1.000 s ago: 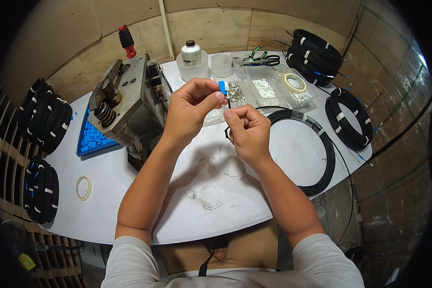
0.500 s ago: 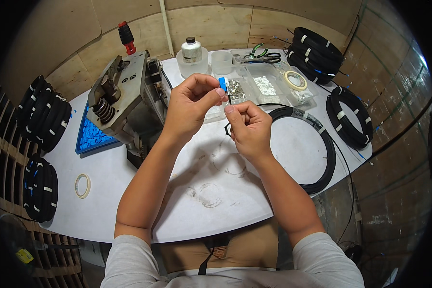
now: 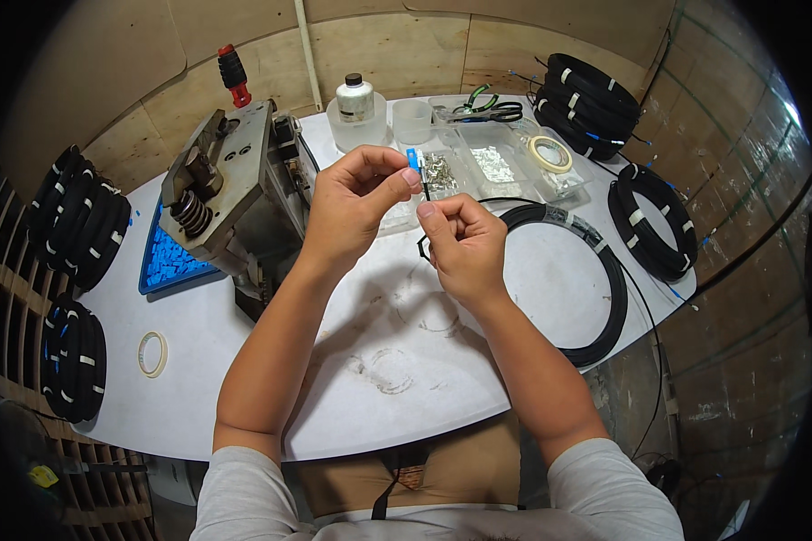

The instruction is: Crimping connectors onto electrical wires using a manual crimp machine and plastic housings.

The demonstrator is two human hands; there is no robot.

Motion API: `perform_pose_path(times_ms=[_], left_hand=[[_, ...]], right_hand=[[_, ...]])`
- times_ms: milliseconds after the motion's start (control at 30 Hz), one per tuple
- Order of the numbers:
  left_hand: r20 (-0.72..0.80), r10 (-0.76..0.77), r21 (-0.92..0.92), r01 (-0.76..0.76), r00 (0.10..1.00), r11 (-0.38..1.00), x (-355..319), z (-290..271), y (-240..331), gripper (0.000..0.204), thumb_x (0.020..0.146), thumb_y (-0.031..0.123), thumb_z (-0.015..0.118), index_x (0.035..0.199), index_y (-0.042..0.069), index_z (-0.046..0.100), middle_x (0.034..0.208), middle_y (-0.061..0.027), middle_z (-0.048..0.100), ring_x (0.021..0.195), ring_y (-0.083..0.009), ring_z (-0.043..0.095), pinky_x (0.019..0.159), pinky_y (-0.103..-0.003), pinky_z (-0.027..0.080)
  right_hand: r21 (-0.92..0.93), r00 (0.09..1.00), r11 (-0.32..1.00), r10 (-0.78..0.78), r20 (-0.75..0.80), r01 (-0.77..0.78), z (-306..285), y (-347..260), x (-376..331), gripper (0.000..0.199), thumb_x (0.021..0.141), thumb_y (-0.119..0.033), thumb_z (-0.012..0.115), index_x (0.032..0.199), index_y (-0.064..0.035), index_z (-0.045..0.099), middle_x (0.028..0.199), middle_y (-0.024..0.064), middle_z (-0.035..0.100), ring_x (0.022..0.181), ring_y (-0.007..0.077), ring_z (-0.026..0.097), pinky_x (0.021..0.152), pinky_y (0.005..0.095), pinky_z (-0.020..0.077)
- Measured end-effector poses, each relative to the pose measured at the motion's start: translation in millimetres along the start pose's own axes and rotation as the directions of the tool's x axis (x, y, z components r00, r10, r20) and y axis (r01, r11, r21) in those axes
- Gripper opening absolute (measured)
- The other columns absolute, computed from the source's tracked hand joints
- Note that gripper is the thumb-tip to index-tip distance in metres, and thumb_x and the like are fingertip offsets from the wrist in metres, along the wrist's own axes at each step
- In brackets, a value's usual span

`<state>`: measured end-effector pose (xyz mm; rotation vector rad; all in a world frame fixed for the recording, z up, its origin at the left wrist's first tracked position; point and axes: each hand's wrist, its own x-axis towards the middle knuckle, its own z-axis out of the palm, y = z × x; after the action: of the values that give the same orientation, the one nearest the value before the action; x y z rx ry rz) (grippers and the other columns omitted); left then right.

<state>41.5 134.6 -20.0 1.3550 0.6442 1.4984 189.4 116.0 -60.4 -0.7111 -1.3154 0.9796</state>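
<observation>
Between the thumb and index finger of my left hand point(image 3: 356, 194) is a small blue plastic connector housing point(image 3: 414, 160) with a white part on its right side. My right hand point(image 3: 465, 243) pinches a thin black cable point(image 3: 427, 192) just below the connector; the cable's end runs up to it. A short bend of the cable shows left of my right fingers. The same cable seems to lead off right to a large black cable coil point(image 3: 615, 307) lying on the white table point(image 3: 424, 406). Where cable and connector meet is too small to make out.
Clear trays hold small metal parts point(image 3: 439, 171) and white parts point(image 3: 492, 165). A metal press point(image 3: 235, 171) stands left, beside a blue tray point(image 3: 176, 287) of blue housings. Tape rolls point(image 3: 152, 354), taped cable coils point(image 3: 654, 221), a bottle point(image 3: 355, 97) and pliers point(image 3: 483, 97) lie around.
Both hands keep their pinches on the connector and cable and have shifted only slightly. The whole scene sits a little further left, as the view has moved.
</observation>
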Motion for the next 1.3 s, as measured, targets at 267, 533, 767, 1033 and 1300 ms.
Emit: perform_pose_path(times_ms=[267,533,767,1033,1300], left_hand=[[-0.008,-0.022,-0.002,0.022,1.000,1.000,0.7,-2.6,-1.7,0.011,0.087,0.005,0.067,0.096,0.000,0.061,0.086,-0.0059,0.066,0.080,-0.0127,0.063,0.075,-0.026,0.051],[0.014,-0.027,-0.009,0.027,1.000,1.000,0.6,-0.4,0.2,0.011,0.087,0.005,0.066,0.096,0.001,0.061,0.086,-0.0059,0.066,0.080,-0.0122,0.063,0.076,-0.027,0.051],[0.035,-0.022,-0.001,0.022,0.999,1.000,0.2,-2.2,-2.1,0.013,0.087,0.006,0.067,0.096,0.001,0.060,0.087,-0.0060,0.066,0.081,-0.0123,0.063,0.078,-0.027,0.052],[0.000,-0.005,0.019,0.005,1.000,1.000,0.0,-0.2,-1.3,0.015,0.086,0.006,0.067,0.098,0.001,0.060,0.088,-0.0068,0.067,0.082,-0.0128,0.064,0.077,-0.027,0.051],[-0.015,0.004,-0.008,-0.004,1.000,1.000,1.1,-0.2,-0.6,0.014,0.086,0.004,0.068,0.097,-0.001,0.061,0.089,-0.0073,0.067,0.082,-0.0128,0.064,0.078,-0.028,0.054]], right_hand=[[-0.005,1.000,1.000,-0.005,-0.002,0.005,1.5,1.3,-0.5,0.015,0.091,-0.015,0.066,0.082,-0.0030,0.064,0.051,-0.0093,0.045,0.047,-0.0020,0.034,0.043,0.0188,0.0270],[-0.015,1.000,1.000,-0.015,-0.008,0.015,0.1,1.0,0.3,0.015,0.091,-0.015,0.066,0.082,-0.0030,0.064,0.052,-0.0097,0.045,0.047,-0.0021,0.033,0.044,0.0186,0.0264],[0.008,1.000,1.000,0.009,-0.018,-0.009,0.2,0.6,0.3,0.014,0.091,-0.014,0.066,0.082,-0.0028,0.064,0.053,-0.0100,0.045,0.048,-0.0022,0.034,0.044,0.0185,0.0263],[0.002,0.999,1.000,-0.002,-0.038,0.002,0.2,1.4,0.8,0.015,0.090,-0.014,0.067,0.080,-0.0025,0.064,0.053,-0.0103,0.044,0.049,-0.0020,0.032,0.044,0.0185,0.0254],[-0.043,0.999,0.998,-0.046,0.003,0.046,-2.2,6.4,3.0,0.017,0.092,-0.015,0.065,0.080,-0.0028,0.060,0.051,-0.0057,0.049,0.042,0.0003,0.039,0.039,0.0194,0.0308]])
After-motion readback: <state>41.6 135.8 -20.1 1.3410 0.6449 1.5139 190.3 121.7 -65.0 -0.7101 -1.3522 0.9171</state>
